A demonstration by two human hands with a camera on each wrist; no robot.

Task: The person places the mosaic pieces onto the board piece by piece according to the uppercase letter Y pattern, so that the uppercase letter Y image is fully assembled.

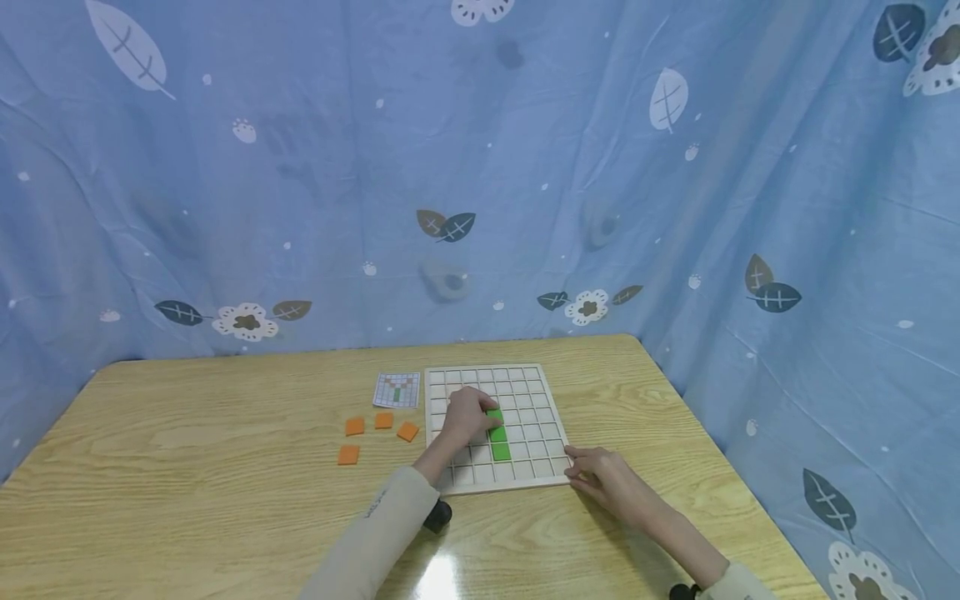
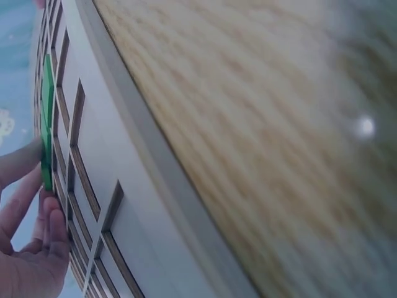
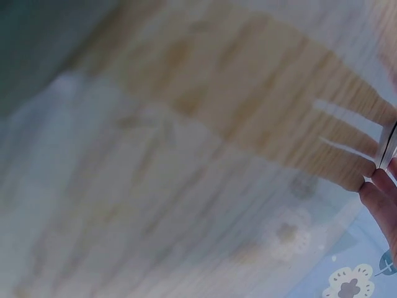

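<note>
My left hand [image 1: 467,414] is over the white gridded board [image 1: 528,432], pinching a green square tile [image 1: 494,413] between thumb and fingers. Toward me, more green tile [image 1: 500,452] lies in the same column of the grid. The left wrist view shows the fingertips [image 2: 44,152] at the far end of the green row, beside the board's raised grid lines. At the near right corner of the board, my right hand [image 1: 611,479] grips the edge, fingers on the side and thumb low at the corner. Only part of this hand [image 3: 384,202] shows in the right wrist view.
Several loose orange tiles, one of them nearest me [image 1: 348,455], lie left of the board on the wooden table [image 1: 225,467]. A small printed pattern card [image 1: 397,391] lies behind them, close to the board. A blue patterned curtain [image 1: 360,167] hangs behind the table and along its right side.
</note>
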